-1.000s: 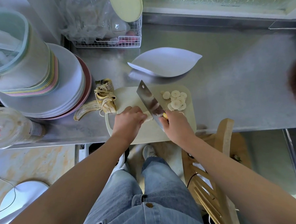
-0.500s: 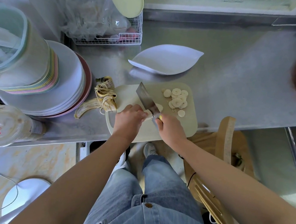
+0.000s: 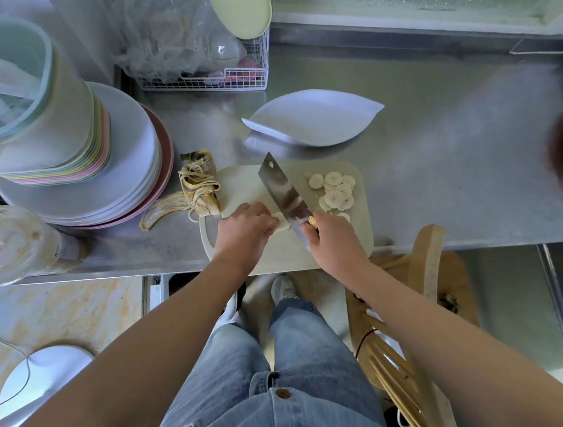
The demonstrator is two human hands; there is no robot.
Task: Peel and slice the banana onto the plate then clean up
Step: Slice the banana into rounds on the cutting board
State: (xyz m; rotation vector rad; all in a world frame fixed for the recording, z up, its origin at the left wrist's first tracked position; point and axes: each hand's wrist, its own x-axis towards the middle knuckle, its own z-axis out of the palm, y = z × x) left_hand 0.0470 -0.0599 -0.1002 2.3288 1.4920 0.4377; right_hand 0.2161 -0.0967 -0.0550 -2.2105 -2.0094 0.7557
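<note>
On a pale cutting board [image 3: 238, 181] at the counter's front edge, my left hand [image 3: 243, 233] holds the short remaining piece of peeled banana [image 3: 281, 223] with curled fingers. My right hand [image 3: 332, 242] grips the handle of a cleaver [image 3: 284, 191], whose blade edge rests on the banana piece right next to my left fingertips. Several banana slices [image 3: 335, 192] lie in a pile on the board's far right. A white leaf-shaped plate [image 3: 313, 118] sits behind the board with nothing on it. The banana peel [image 3: 192, 192] lies left of the board.
A stack of plates and coloured bowls [image 3: 72, 155] fills the left of the steel counter [image 3: 452, 143]. A wire basket [image 3: 211, 75] with plastic bags stands at the back. A plastic cup [image 3: 5, 245] sits front left. A wooden chair [image 3: 426, 261] stands by my right leg.
The cleaver came down toward me for a cut and its tip has risen again. One more slice lies at the pile. The banana piece in my left hand is shorter.
</note>
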